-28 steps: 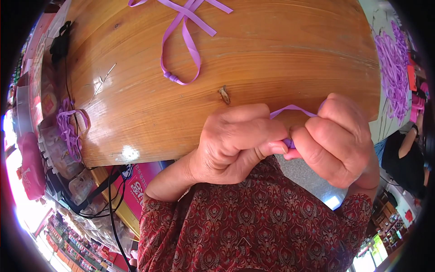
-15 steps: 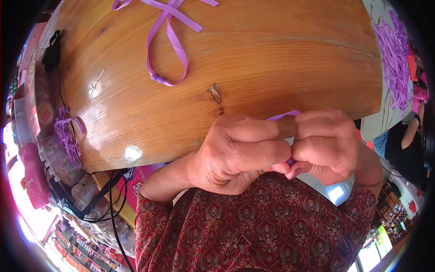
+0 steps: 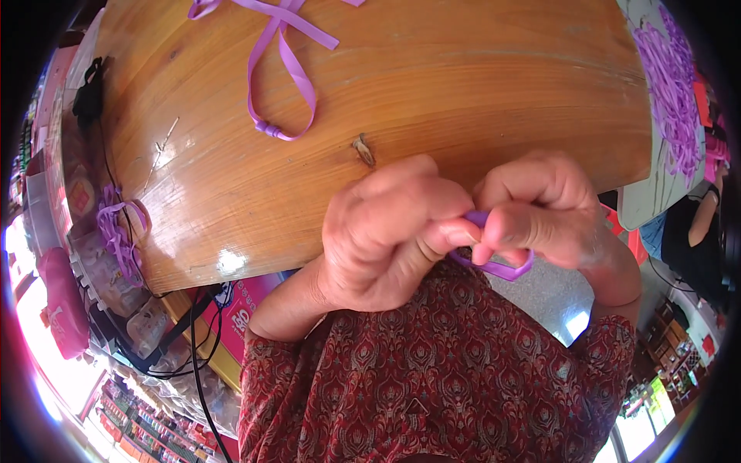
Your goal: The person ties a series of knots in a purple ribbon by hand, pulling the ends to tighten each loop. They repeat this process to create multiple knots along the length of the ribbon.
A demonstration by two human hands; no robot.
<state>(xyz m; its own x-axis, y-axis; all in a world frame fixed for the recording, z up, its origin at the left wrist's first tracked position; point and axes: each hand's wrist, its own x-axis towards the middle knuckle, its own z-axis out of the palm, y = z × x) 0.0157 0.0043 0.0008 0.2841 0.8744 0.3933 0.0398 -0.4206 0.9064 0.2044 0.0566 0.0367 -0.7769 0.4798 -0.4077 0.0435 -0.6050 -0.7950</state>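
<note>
Hands (image 3: pixel 386 235) (image 3: pixel 544 216) pinching purple ribbon (image 3: pixel 506 271), clear plastic container (image 3: pixel 94 266) left, contents unclear

White printed lettering (image 3: pixel 241 315) on a magenta panel (image 3: pixel 256 293), lower left of the left hand's fingers (image 3: pixel 417 202), small pale print (image 3: pixel 57 318) on a pink pouch (image 3: pixel 63 293) farther left, unclear
</note>
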